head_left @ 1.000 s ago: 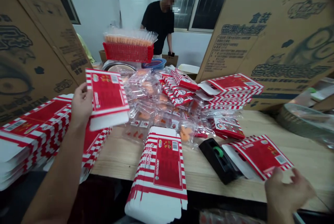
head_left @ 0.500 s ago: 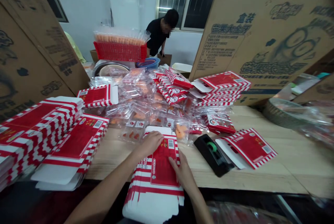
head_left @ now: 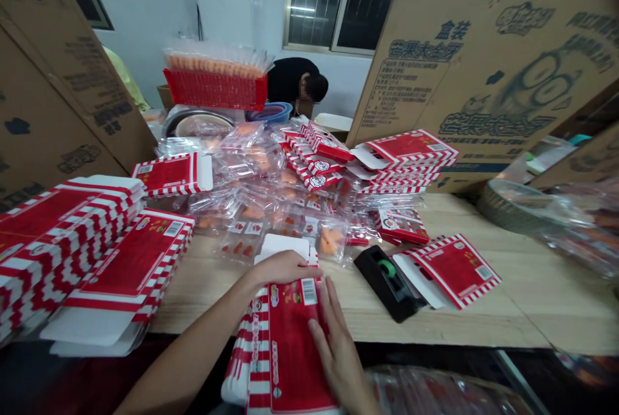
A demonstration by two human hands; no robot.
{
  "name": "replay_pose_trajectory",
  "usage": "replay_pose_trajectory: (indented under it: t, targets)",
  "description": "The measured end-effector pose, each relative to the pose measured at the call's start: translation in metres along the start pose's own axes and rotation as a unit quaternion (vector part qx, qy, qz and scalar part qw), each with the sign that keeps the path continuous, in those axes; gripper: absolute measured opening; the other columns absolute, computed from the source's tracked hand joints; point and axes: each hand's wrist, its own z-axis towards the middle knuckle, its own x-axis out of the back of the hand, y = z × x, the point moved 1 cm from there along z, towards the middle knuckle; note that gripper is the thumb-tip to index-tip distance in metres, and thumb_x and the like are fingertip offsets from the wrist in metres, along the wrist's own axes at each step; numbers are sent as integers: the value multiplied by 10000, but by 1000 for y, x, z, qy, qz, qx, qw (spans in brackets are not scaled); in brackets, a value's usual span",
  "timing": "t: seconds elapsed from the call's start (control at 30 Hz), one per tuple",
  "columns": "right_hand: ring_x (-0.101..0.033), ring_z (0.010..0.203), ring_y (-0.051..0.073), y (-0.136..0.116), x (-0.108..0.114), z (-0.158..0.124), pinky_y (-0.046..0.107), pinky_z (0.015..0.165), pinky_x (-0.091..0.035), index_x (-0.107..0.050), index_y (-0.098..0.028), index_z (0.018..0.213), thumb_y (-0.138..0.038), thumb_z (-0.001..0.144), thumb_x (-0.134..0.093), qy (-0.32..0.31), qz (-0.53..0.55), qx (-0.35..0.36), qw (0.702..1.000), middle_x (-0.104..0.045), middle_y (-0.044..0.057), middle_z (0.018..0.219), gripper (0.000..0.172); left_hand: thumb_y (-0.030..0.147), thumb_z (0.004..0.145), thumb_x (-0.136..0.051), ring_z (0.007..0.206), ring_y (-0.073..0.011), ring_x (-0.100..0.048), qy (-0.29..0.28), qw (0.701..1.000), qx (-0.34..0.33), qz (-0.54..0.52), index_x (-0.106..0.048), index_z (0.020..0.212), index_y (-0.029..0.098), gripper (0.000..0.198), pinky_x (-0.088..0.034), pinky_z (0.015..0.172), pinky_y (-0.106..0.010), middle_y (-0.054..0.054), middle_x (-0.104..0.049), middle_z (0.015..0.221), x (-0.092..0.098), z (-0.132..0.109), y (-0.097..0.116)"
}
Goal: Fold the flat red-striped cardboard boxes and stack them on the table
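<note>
Since the previous frame, the stack of flat red-and-white striped cartons (head_left: pixel 290 363) has shifted toward the lower edge of the view and turned slightly, and the co-worker (head_left: pixel 293 80) has bent lower behind the red plastic basket (head_left: pixel 215 89).

The stack lies at lower centre, at the near edge of the bench (head_left: pixel 435 318); its near end is cut off by the frame. The left hand (head_left: pixel 283 268) lies across the far end of the stack, with the fingers extended and together, touching the top carton beside its barcode. The right hand (head_left: pixel 336 357) rests against the right side of the red panel, with the fingers spread on the carton. Neither hand shows a closed grip. The right thumb and the underside of the stack are hidden, and the small print on the panel is too small to read.

Just beyond the stack lies a heap of clear sachets of orange pieces (head_left: pixel 261 209). To the right are a black tape dispenser with a green roll (head_left: pixel 387 279) and a single flat carton (head_left: pixel 449 270). Two more carton stacks (head_left: pixel 130 267) lie at left. The co-worker's hands are hidden.
</note>
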Motion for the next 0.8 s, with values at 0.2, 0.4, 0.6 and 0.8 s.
replay_pose_trajectory:
  t: [0.2, 0.4, 0.6, 0.8]
  targets:
    - [-200, 1398, 214, -16, 3, 7, 423, 1131, -202, -260, -270, 1446, -575, 881, -394, 51, 211, -69, 974, -266, 32, 1514, 655, 524, 754, -499, 404, -87, -272, 16, 999, -10, -44, -317, 457, 207, 471, -186, 428, -258, 70, -270, 411, 14, -10, 26]
    - [-617, 1062, 336, -17, 0, 4, 495, 915, -447, -665, -199, 1071, -622, 650, -672, -160, 437, -212, 859, -691, 117, 1098, 597, 353, 756, -519, 445, -76, -280, -45, 988, -108, -102, -381, 481, 185, 351, -228, 428, -223, 75, -301, 462, 17, -26, 36]
    - [-655, 962, 335, -31, -2, 10, 484, 886, -460, -681, -160, 990, -469, 586, -792, -93, 439, -179, 875, -732, 119, 968, 521, 362, 801, -540, 789, -192, -577, 95, 975, -125, -159, -632, 748, 167, 222, -447, 708, -275, -15, -639, 778, 17, -32, 28]
    - [-686, 846, 342, -32, 3, 16, 496, 797, -507, -668, -148, 987, -494, 608, -760, 15, 402, -170, 900, -741, 116, 919, 521, 347, 866, -515, 1240, -255, -453, 230, 927, -96, -282, -139, 1435, 224, 692, -379, 998, -411, -142, -432, 1399, -19, -63, 4]
